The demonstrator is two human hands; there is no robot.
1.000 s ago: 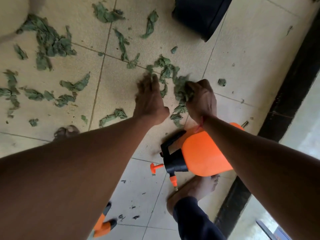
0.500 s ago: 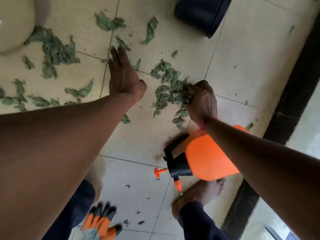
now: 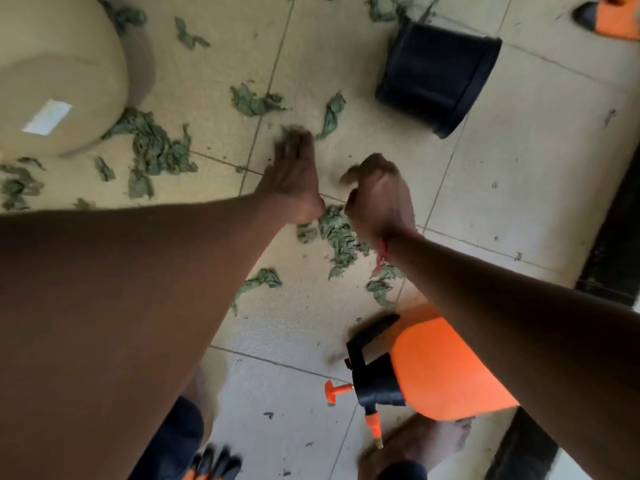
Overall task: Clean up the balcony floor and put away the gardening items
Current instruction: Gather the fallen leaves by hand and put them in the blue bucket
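**Head view: leaves being gathered by hand, sprayer lying on tiles**

Head view. The left hand (image 3: 294,174) is stretched forward and low over the tiled floor (image 3: 512,174), fingers extended and spread, blurred, nothing gripped. The right hand (image 3: 379,195) is curled into a fist just beside it. A dark scrap of the leaves (image 3: 337,233) shows blurred at its finger side, so a pinch on leaves is read.

A small heap of leaves is seen under and between both wrists. More are scattered to frame left and top, some touching the base of a big beige pot (image 3: 59,74).

The spray bottle (image 3: 440,368) is laid on its side near the right forearm and partly hidden by it. Its long axis runs roughly across the frame. The black head and orange pump knob point frame left, the nozzle points down toward a bare foot (image 3: 415,441).

The black pot (image 3: 436,77) is tipped on its side, well apart at the top, rim toward frame right. Orange-black gloves (image 3: 211,462) are cut off at the bottom edge.
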